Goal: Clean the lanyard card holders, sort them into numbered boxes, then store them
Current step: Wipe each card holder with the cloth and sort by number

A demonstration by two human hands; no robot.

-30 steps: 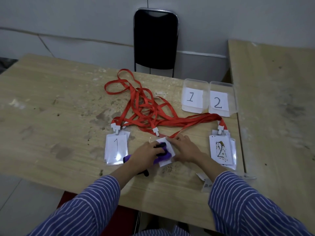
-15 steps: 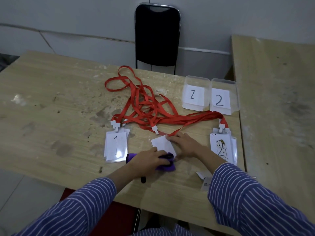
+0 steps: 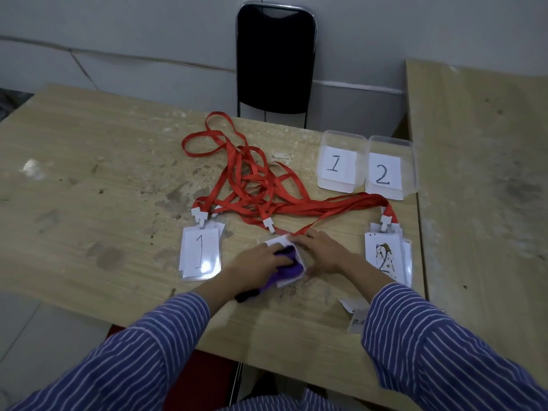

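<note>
Cleaning step: our left hand [image 3: 257,264] grips purple cloth [image 3: 288,264] on card holder [image 3: 278,242] near table's front edge; right hand [image 3: 321,253] fingers flat, pinning it. Next: box.

The card holder [image 3: 277,243] being worked on lies on the desk [image 3: 89,179] near its front edge. On that holder rests the cloth [image 3: 289,266], under the left hand [image 3: 258,264]; the right hand [image 3: 321,252] presses the holder's right side. Left of the holder lies the stack marked 1 [image 3: 201,252]; right of it, near the desk's right edge, the stack marked 2 [image 3: 385,256]. Behind the holder sprawl the tangled lanyards [image 3: 255,188]. Behind and to the right of the holder stand box 1 [image 3: 341,161] and box 2 [image 3: 391,167], touching side by side, box 2 on the right. Beyond the desk's far edge stands a chair [image 3: 275,54].
</note>
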